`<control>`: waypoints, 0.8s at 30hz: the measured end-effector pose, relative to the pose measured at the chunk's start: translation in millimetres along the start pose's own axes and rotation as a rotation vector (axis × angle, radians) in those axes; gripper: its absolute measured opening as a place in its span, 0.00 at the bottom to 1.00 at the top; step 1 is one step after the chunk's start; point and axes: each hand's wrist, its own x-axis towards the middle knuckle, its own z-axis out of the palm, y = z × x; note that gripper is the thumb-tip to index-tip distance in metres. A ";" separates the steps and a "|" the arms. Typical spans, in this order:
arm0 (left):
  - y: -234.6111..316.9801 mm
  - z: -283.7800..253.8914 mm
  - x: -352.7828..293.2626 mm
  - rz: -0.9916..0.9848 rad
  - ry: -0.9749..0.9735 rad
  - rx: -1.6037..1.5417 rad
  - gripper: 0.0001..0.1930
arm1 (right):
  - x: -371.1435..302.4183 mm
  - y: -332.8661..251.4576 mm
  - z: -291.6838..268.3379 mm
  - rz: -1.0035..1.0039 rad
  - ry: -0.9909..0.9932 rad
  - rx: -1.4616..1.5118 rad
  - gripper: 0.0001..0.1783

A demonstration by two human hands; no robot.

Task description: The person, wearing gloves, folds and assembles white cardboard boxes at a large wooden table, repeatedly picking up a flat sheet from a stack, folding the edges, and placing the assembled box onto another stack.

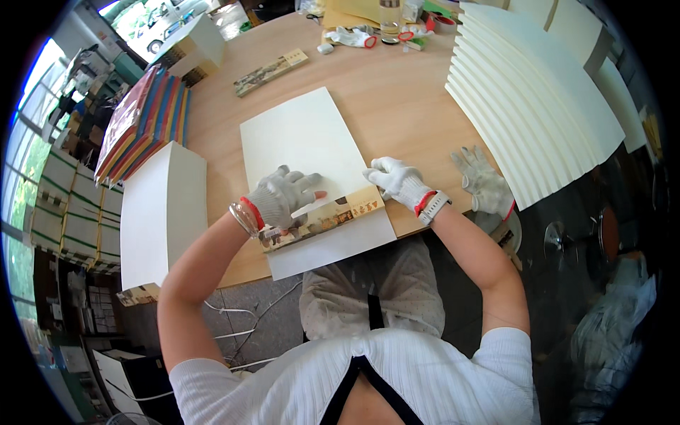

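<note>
A large white sheet (pixel 304 134) lies on the wooden table in front of me. Across its near part runs a printed paper band (pixel 326 221) with brown and cream pictures, and a white end (pixel 340 251) sticks out past the band over the table edge. My left hand (pixel 282 197), in a white knit glove with a bare fingertip showing, rests flat with fingers spread on the sheet and the band's left part. My right hand (pixel 397 180), also gloved, has its fingers curled together at the sheet's right edge, by the band's end. Its thumb is partly hidden.
White stacks (pixel 163 212) and colourful packs (pixel 145 124) stand left. Another printed band (pixel 270 72) lies farther back. Fanned white stacks (pixel 524 106) fill the right, near a loose glove (pixel 484 180). Gloves (pixel 350 37), a clear bottle (pixel 390 21) and red tape (pixel 443 23) lie at the back.
</note>
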 end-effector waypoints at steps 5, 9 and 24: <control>17.9 13.9 -48.3 -0.456 0.119 -0.275 0.29 | 25.0 -11.9 -5.0 0.088 -0.170 -0.004 0.34; 71.6 99.2 -52.1 -0.323 0.519 -1.736 0.22 | 60.1 13.7 3.8 0.011 -0.175 0.022 0.34; 83.7 72.7 -82.2 -0.762 1.038 -2.401 0.15 | 109.1 -49.8 44.2 -0.324 -0.412 0.756 0.22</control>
